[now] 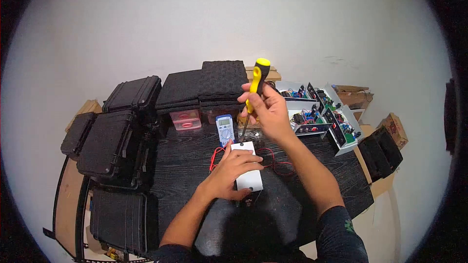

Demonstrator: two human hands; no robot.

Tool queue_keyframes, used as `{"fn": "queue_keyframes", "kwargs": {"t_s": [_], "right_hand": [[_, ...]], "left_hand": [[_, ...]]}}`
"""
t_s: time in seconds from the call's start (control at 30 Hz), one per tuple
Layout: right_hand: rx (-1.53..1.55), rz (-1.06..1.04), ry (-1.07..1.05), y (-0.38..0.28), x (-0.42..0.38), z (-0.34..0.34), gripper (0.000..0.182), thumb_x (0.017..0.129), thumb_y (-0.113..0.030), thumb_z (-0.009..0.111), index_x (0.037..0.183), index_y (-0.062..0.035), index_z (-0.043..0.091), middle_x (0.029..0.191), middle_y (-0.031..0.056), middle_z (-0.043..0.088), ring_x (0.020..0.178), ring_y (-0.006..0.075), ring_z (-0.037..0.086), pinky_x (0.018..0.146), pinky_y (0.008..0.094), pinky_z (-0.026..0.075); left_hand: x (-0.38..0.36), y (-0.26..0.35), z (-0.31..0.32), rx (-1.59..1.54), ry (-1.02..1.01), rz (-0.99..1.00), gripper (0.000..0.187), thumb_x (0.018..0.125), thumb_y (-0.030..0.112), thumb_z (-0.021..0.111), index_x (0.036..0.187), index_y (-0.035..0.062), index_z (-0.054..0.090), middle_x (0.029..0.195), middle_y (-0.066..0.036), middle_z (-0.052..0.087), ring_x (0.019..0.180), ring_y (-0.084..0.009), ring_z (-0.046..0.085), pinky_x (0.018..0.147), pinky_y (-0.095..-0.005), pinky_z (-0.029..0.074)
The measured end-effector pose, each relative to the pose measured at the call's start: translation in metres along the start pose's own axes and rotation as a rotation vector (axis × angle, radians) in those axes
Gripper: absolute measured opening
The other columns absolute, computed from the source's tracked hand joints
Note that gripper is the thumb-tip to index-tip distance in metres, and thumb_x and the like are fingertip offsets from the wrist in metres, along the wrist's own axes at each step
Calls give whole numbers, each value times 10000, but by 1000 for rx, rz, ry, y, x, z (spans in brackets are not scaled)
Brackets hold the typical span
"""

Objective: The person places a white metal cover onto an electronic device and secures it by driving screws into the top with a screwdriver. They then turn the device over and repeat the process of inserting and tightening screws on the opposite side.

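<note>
My right hand (268, 109) is closed round the yellow and black handle of a screwdriver (255, 84). Its shaft slants down so that the tip meets a dark screw at the far end of a white box (250, 179). Across the top of this box lies my left hand (234, 171), fingers spread over the white surface and thumb along the near edge. A second dark screw shows at the box's near end. Just beyond the box stands a blue and white multimeter (224, 129), and red test leads (214, 158) curl on both sides of the box.
Black hard cases (107, 143) are stacked along the left. Dark foam sheets (224, 79) lie at the back above a pink drawer box (186, 120). Opened white housings with wiring and circuit boards (312, 117) stand at the right of the black table (183, 192), near cardboard boxes (394, 130).
</note>
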State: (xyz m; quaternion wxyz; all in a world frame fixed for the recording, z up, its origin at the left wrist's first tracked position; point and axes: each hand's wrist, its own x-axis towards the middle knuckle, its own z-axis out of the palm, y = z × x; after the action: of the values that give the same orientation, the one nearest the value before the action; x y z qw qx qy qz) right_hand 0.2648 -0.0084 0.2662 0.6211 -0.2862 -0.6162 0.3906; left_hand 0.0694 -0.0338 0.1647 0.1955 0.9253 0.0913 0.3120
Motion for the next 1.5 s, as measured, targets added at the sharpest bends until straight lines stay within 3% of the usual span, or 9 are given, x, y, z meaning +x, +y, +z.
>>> {"fn": "queue_keyframes", "kwargs": {"t_s": [0.07,0.13,0.37,0.47,1.07,1.17,1.27,1.37,1.5], "right_hand": [[94,23,6,-6,-3,-2,375,1094,-250,612,1365,7,576,1035,84,715,724,73,665,543,199,480],[40,9,-49,-13,-17,-3,382,1120,-280,541,1365,13,547,1054,90,700,747,109,677,535,202,472],[207,74,-254,-27,-79,-4,489,1093,-343,582,1386,39,495,1085,162,697,777,186,703,526,228,476],[214,76,-274,-30,-91,0,494,1081,-333,610,1374,51,506,1093,174,703,792,192,707,543,234,488],[265,54,-247,-31,-97,-2,491,1068,-324,641,1351,56,515,1087,171,707,791,195,711,539,229,491],[222,68,-266,-31,-99,-3,496,1066,-328,645,1351,57,515,1085,173,708,789,197,712,536,231,492],[203,65,-253,-29,-100,-4,497,1065,-327,645,1348,60,515,1080,176,709,789,199,713,534,234,493],[238,27,-210,-29,-100,-2,489,1065,-319,645,1345,60,517,1078,179,709,793,203,718,536,239,499],[230,38,-228,-27,-101,-3,481,1065,-313,646,1342,60,520,1082,178,709,802,207,719,542,243,506]], "left_hand": [[0,0,0,4,-2,-1,777,576,263,789,1333,144,661,1480,-68,608,1331,-362,512,1229,-661,151],[1,1,-1,-6,-7,-14,771,575,260,794,1326,148,660,1449,-80,613,1334,-373,508,1225,-648,169],[-1,3,-3,51,-32,-51,744,532,218,834,1258,154,684,1369,-144,566,1363,-433,440,1188,-629,236],[-1,1,-2,-24,-24,-50,642,664,270,842,1257,124,646,1383,-87,587,1390,-370,457,1207,-794,56],[-2,1,-3,2,-47,-63,661,613,266,863,1235,132,685,1422,-75,588,1393,-325,482,1211,-794,44],[1,3,0,-70,62,-21,646,514,199,854,1150,229,744,1243,-91,601,1288,-412,473,1183,-588,224],[2,1,2,-41,35,-43,641,521,206,847,1152,229,740,1226,-81,603,1272,-407,480,1167,-573,240],[-3,0,-1,-17,-82,-99,745,610,261,863,1309,131,641,1425,-73,586,1395,-327,483,1208,-796,48],[-4,-1,-2,-7,-67,-84,764,599,264,869,1315,132,641,1422,-75,588,1393,-329,487,1207,-793,57]]}}
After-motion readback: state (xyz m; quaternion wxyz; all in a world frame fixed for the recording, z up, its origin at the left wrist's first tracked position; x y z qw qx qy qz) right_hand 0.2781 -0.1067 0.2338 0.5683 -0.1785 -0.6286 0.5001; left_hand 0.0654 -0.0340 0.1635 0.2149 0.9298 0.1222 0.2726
